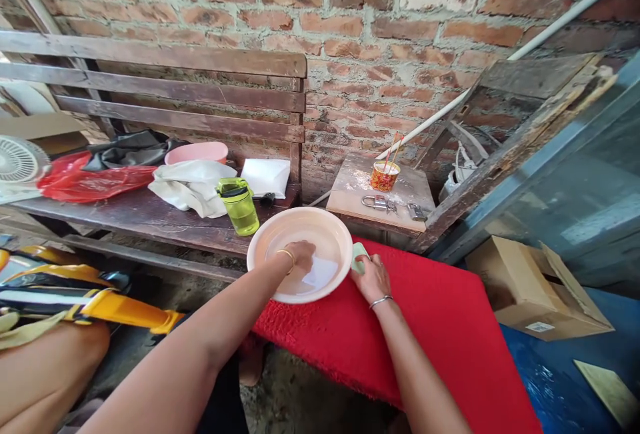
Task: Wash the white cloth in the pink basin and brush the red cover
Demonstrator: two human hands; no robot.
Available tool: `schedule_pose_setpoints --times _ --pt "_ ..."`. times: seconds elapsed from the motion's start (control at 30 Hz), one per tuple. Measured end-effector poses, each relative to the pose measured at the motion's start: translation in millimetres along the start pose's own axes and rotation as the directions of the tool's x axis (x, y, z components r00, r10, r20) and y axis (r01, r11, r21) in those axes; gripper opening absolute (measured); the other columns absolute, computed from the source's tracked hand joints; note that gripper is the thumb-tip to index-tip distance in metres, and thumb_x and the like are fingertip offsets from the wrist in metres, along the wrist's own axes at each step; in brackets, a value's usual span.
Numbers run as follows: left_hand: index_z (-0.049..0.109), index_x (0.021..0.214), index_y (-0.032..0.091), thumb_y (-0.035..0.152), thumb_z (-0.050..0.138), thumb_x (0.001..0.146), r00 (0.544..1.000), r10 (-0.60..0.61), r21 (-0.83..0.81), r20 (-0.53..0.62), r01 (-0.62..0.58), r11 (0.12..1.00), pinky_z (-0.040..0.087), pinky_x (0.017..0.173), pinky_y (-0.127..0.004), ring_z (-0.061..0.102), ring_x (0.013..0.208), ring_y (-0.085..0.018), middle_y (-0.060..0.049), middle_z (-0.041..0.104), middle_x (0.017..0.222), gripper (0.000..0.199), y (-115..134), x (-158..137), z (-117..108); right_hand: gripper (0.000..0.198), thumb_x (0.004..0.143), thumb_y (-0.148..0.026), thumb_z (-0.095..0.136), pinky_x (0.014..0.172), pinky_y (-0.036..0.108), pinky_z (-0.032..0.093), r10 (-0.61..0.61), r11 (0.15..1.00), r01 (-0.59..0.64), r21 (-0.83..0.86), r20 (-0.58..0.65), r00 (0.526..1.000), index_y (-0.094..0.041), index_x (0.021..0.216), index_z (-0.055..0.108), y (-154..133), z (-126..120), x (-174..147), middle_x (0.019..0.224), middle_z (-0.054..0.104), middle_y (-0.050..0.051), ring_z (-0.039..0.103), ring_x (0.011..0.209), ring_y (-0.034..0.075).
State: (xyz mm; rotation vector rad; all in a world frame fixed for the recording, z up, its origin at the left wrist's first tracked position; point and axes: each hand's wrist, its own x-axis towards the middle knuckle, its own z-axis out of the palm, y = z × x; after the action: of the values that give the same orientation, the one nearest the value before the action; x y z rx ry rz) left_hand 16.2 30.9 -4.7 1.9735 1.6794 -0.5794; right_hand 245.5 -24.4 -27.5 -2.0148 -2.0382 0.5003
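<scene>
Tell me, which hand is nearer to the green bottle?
Left. The left hand reaches into the basin, to the right of the green bottle. The right hand is farther away, beside the basin's right rim, holding a pale green object.

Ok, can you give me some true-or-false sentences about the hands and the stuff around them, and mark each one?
1. The left hand is dipped in the basin. True.
2. The right hand holds something pink. False: it holds a pale green object.
3. The green water bottle lies on its side. False: it stands upright.
4. Thin sticks poke out of the patterned cup. True.
</scene>
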Motion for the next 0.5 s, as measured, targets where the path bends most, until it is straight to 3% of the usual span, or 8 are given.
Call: schedule_pose_setpoints --times 0.1,0.2,0.4,0.5 --pt "0.071 0.111 0.016 0.037 0.091 0.054 1.000 0.017 0.027 0.022 -0.018 0.999 0.056 0.088 -0.036 0.069 0.108 -0.033 -0.016 0.069 0.127 0.064 1.1 -3.8 -2.6 0.035 0.084 -0.039 0.068 0.091 0.029 0.045 0.078 0.996 -0.079 -0.037 -0.020 0.997 -0.027 0.117 0.070 32.2 -14.5 -2.1 0.115 0.061 0.007 0.060 0.103 0.021" --pt "0.069 0.113 0.016 0.035 0.089 0.056 0.999 0.017 0.037 0.030 -0.018 0.999 0.055 0.088 -0.036 0.068 0.110 -0.033 -0.017 0.068 0.129 0.063 1.7 -4.3 -3.9 0.037 0.087 -0.040 0.062 0.093 0.033 0.047 0.219 0.971 -0.225 -0.077 -0.069 0.973 -0.025 0.120 0.069 92.0 -42.2 -11.2 0.113 0.062 0.008 0.062 0.102 0.023" --pt "0.067 0.119 0.016 0.025 0.088 0.057 0.999 0.008 0.046 0.031 -0.009 0.999 0.053 0.097 -0.037 0.065 0.118 -0.032 -0.016 0.065 0.134 0.066 2.4 3.1 -2.3 0.049 0.084 -0.056 0.056 0.091 0.043 0.051 0.549 0.828 -0.560 -0.017 -0.177 0.817 -0.024 0.119 0.070 236.4 -93.5 -52.4 0.100 0.072 0.015 0.065 0.108 0.033" --pt "0.067 0.118 0.017 0.027 0.091 0.053 1.000 0.003 0.019 0.024 -0.004 1.000 0.053 0.097 -0.039 0.065 0.118 -0.034 -0.016 0.065 0.135 0.070 0.6 8.0 0.4 0.054 0.084 -0.059 0.054 0.088 0.048 0.051 0.628 0.768 -0.640 0.033 -0.233 0.742 -0.021 0.119 0.070 270.7 -99.0 -68.6 0.102 0.071 0.024 0.062 0.114 0.038"
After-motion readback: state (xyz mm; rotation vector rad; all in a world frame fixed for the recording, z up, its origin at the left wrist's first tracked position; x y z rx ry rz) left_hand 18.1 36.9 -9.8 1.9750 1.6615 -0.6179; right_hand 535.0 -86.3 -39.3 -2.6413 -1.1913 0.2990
